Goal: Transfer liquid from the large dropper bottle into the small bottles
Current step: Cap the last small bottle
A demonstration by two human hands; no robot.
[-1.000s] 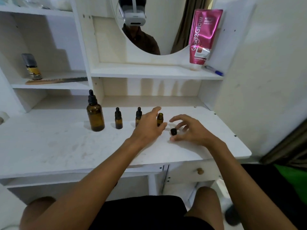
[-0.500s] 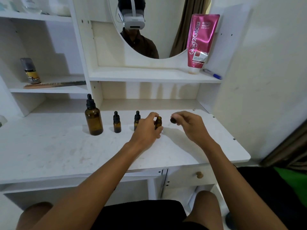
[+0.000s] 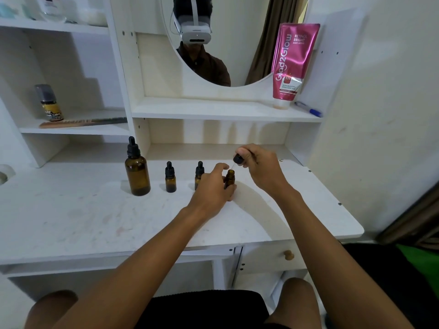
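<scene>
Left hand (image 3: 211, 186) grips the small bottle (image 3: 230, 178), likely light, tippy glass, by its body toward the desk's (image 3: 95, 210) back edge; right hand (image 3: 260, 167) pinches the dropper's (image 3: 237, 159) cap.

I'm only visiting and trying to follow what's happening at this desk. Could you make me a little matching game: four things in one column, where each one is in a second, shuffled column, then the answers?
Things
1. large dropper bottle
2. open small bottle
3. dropper cap
4. pink tube

Places
A. pinched in the right hand
B. capped, untouched, furthest left on the desk
C. standing on the shelf beside the mirror
D. held by the left hand on the desk

Pairs: 1-B, 2-D, 3-A, 4-C
</scene>
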